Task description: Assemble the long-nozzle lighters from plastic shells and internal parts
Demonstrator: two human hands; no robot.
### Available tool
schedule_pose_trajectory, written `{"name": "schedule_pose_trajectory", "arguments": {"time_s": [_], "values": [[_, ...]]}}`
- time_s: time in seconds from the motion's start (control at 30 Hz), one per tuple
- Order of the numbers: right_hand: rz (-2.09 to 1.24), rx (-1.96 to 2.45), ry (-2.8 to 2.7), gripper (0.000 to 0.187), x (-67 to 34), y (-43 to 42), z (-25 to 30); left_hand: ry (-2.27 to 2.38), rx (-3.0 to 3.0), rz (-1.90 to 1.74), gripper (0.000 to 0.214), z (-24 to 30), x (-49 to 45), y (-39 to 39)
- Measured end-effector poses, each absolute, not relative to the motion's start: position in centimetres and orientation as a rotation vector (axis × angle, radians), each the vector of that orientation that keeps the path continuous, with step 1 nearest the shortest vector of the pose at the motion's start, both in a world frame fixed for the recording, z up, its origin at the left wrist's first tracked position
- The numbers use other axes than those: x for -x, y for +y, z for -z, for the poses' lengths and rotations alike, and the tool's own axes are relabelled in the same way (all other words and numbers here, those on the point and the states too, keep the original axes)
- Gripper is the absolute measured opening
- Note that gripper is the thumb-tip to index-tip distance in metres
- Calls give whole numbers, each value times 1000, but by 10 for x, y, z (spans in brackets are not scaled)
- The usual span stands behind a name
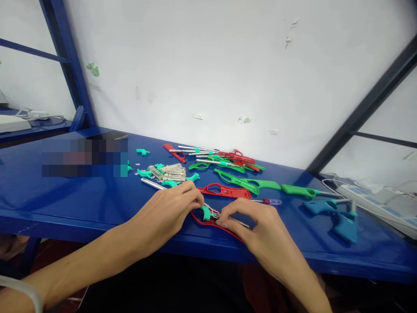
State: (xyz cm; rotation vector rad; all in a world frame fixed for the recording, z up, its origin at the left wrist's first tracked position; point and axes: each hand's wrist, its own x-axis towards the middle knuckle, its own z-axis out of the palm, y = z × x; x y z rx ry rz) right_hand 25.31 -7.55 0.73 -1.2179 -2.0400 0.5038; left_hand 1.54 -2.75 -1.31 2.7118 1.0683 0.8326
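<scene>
My left hand (pixel 169 211) and my right hand (pixel 257 228) meet over a red plastic lighter shell (pixel 215 224) lying near the front edge of the blue table (pixel 65 195). The left fingers pinch a teal trigger piece (pixel 206 212) with thin wires set in that shell. With thumb and forefinger closed, my right hand presses on the shell and a thin metal tube (pixel 239 223) running from it. Just behind lies another red shell half (pixel 224 191).
A pile of small metal parts and teal triggers (pixel 169 173) lies behind my left hand. Red and green lighter bodies (pixel 228 161) sit near the wall, green shells (pixel 247 182) and blue ones (pixel 339 217) to the right. A small screwdriver (pixel 270 201) and a power strip (pixel 381 204) are at right.
</scene>
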Motion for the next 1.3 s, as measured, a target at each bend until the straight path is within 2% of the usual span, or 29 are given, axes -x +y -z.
{"name": "schedule_pose_trajectory", "arguments": {"time_s": [0.23, 0.57, 1.3], "values": [[-533, 1221, -2058, 22, -254, -77, -8, 1083, -2757, -805, 28, 13, -16, -29], [-479, 1219, -2080, 23, -255, -78, -6, 1036, -2708, -789, 19, 16, -14, -22], [-441, 1215, -2091, 21, -255, -78, -4, 1018, -2726, -805, 26, 14, -14, -24]]}}
